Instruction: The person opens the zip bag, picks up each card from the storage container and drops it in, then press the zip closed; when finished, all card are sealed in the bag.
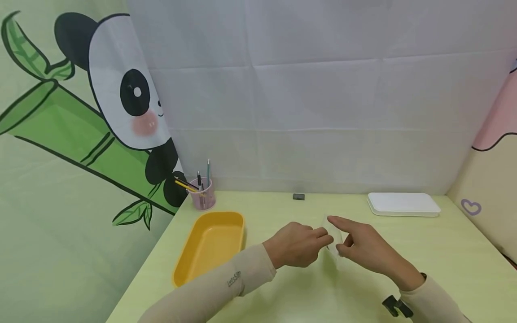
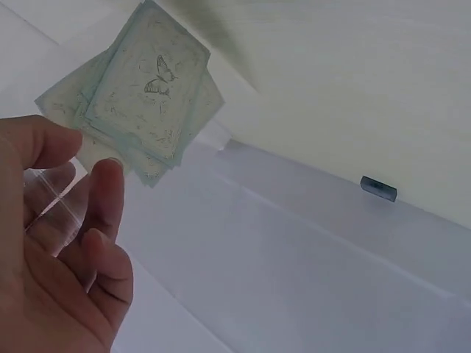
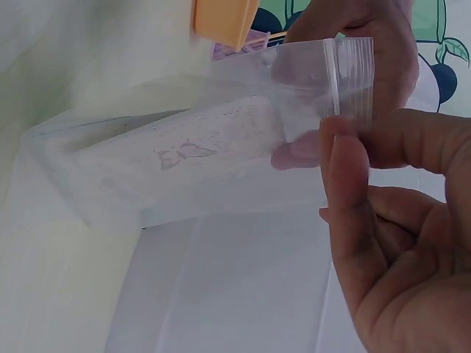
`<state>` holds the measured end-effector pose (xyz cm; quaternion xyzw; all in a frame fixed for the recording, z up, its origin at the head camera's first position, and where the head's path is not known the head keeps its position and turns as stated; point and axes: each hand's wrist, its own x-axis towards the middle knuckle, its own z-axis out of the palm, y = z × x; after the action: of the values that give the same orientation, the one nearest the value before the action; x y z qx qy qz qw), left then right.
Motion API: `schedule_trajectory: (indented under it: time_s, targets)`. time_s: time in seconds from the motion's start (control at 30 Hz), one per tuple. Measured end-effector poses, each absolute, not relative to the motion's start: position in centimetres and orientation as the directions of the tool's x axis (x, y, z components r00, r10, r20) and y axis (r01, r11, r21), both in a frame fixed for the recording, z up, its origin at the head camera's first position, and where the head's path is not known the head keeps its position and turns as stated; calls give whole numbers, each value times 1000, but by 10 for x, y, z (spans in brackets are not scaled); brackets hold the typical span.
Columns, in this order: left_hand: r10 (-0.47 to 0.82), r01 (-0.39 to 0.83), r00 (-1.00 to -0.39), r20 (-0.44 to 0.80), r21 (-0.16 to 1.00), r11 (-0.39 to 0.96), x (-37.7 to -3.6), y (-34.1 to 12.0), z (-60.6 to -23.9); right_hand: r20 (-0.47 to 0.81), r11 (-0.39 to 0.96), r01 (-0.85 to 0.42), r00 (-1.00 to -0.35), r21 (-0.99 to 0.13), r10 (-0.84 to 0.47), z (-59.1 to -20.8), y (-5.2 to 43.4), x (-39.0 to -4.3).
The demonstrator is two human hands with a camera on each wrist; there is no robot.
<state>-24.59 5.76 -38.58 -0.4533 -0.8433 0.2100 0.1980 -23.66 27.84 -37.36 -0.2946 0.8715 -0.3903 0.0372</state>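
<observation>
Between the two hands is a clear zip-top plastic bag (image 1: 334,234), raised above the table. Inside it, a small stack of pale cards (image 2: 154,95) lies fanned, the front one printed with a butterfly; the same cards (image 3: 191,151) show through the plastic in the right wrist view. My left hand (image 1: 300,244) grips the bag's edge from the left, its fingers curled. Thumb and fingers of my right hand (image 3: 401,213) pinch the bag near its ridged zip strip (image 3: 353,81). Part of the left hand is hidden behind the bag in the right wrist view.
A yellow tray (image 1: 177,269) stands left, by the left forearm. Behind it is a pink mesh cup (image 1: 203,199) of pens and pencils. A small dark block (image 1: 299,196) lies at the table's back; a white flat case (image 1: 404,204) sits back right.
</observation>
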Motion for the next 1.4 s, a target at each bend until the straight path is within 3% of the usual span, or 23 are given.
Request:
schedule_trajectory:
  time_s: [0.3, 0.37, 0.5, 0.57, 0.67, 0.77, 0.87, 1.03, 1.23, 1.4]
  targets:
    - [847, 694, -516, 129, -518, 501, -238, 52, -383, 179, 532, -510, -814, -675, -553, -374, 276, -228]
    - [855, 719, -475, 209, -469, 514, -239, 47, -381, 181, 535, -512, -814, -672, -552, -374, 276, -226]
    - [804, 778, -345, 484, -331, 534, -244, 31, -375, 177, 560, -504, -825, -658, -536, -370, 273, -224]
    - [749, 794, -332, 573, -258, 550, -247, 25, -372, 174, 576, -500, -832, -647, -527, -368, 273, -222]
    - [704, 799, -409, 581, -145, 584, -252, 21, -369, 167, 592, -483, -845, -645, -507, -364, 272, -220]
    - [687, 782, -548, 478, 2, 623, -253, 25, -365, 190, 580, -502, -837, -642, -514, -360, 271, -217]
    - [676, 761, -627, 387, 119, 637, -254, 32, -361, 221, 555, -540, -813, -632, -540, -355, 269, -216]
    - [662, 765, -631, 404, 179, 619, -254, 38, -358, 247, 547, -569, -797, -615, -552, -349, 267, -215]
    - [614, 734, -670, 417, 250, 631, -249, 33, -354, 259, 598, -498, -859, -628, -443, -345, 271, -209]
    - [568, 706, -707, 422, 361, 610, -243, 27, -352, 308, 616, -496, -867, -611, -392, -348, 273, -204]
